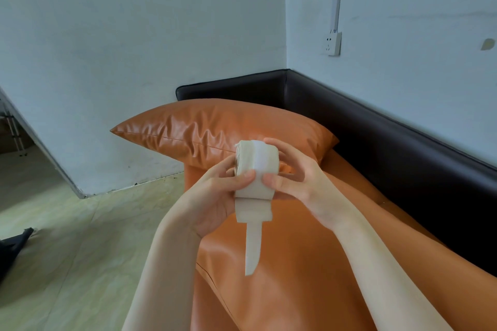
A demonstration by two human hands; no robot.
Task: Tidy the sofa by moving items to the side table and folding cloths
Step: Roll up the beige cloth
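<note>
Head camera gives me both hands raised over the orange sofa seat, holding one roll of white paper between them. I see the left hand curled around the roll's left end, its thumb pressing on the front. The right hand grips the right end, fingers bent over the top. A torn strip hangs down from the roll. Behind the roll lies an orange cushion, against the dark sofa back. A wall socket sits above.
</note>
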